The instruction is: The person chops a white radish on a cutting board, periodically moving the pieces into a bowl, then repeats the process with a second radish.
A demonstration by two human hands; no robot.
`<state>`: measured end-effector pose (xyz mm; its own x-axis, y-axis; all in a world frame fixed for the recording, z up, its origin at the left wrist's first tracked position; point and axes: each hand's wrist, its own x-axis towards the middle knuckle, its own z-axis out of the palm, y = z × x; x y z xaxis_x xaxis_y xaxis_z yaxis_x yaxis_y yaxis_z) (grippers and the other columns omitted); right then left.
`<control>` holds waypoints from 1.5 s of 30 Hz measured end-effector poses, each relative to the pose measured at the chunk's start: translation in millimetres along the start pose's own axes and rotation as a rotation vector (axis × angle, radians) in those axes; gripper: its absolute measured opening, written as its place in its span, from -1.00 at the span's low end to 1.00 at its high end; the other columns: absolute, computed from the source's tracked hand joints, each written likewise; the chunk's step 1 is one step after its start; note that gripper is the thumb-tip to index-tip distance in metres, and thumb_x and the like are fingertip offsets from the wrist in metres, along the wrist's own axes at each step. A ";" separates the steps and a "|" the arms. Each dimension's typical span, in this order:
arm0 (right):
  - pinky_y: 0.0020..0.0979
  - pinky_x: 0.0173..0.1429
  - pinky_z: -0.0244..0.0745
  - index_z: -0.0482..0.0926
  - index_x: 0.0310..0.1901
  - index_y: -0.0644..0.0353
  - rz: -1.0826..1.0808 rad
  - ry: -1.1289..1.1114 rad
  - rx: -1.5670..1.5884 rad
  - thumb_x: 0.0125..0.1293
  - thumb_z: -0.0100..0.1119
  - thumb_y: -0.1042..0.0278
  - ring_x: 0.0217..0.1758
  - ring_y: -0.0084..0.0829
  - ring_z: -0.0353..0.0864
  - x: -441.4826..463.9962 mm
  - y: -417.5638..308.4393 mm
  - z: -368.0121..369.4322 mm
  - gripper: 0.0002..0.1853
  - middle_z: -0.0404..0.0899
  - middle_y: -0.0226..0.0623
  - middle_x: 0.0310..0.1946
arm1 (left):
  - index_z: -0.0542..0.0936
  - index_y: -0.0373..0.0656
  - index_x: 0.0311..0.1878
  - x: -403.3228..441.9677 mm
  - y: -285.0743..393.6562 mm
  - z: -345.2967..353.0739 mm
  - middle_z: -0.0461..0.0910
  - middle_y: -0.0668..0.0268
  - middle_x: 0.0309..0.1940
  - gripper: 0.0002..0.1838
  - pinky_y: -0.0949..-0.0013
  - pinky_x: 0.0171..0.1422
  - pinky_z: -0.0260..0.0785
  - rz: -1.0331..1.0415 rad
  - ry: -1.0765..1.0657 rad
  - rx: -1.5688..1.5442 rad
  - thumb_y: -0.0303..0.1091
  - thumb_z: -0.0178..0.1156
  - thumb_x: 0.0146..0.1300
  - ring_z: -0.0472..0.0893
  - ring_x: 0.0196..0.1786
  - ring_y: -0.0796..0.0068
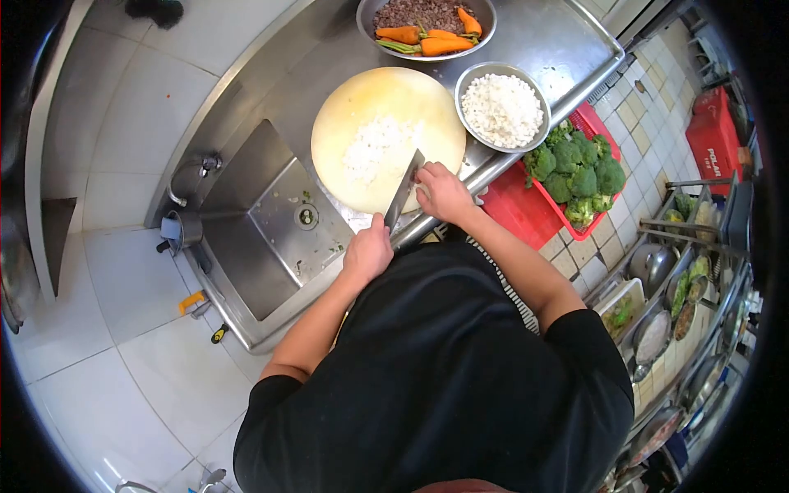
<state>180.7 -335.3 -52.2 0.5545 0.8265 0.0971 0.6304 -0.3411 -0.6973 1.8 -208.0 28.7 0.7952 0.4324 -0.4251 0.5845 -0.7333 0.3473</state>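
A kitchen knife (404,191) stands at a slant over the near edge of a round, pale yellow cutting board (345,103). My left hand (368,251) is closed around its handle. Beside the blade's upper part, my right hand (445,195) has its fingers curled close against the metal; what they hold, if anything, is hidden. Small white diced pieces (374,148) lie scattered over the middle of the board. To the right of the board, a metal bowl (544,131) is filled with similar white dice (501,111).
Another metal bowl (491,37) holds carrots (444,45) over reddish-brown grains. Broccoli (575,168) fills a red basket (590,228) below the counter's edge. A steel sink (246,238) with food scraps lies left of the board. Shelves with trays of food (655,335) stand at right.
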 end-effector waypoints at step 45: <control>0.30 0.69 -0.27 0.10 0.63 0.13 0.103 0.186 -0.251 0.23 0.26 -0.48 0.72 0.25 -0.14 89.1 -63.3 37.2 0.13 0.03 0.20 0.61 | 0.76 0.41 0.16 39.7 -60.1 -51.0 0.56 0.38 -0.34 -0.52 0.17 -0.12 0.60 0.431 0.355 0.413 -0.37 0.25 0.22 0.69 -0.17 0.33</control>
<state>170.0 -223.5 -25.7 0.6973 0.6939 0.1798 0.6676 -0.5375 -0.5152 6.5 -120.0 33.6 0.9884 0.1518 0.0030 0.1515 -0.9873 0.0477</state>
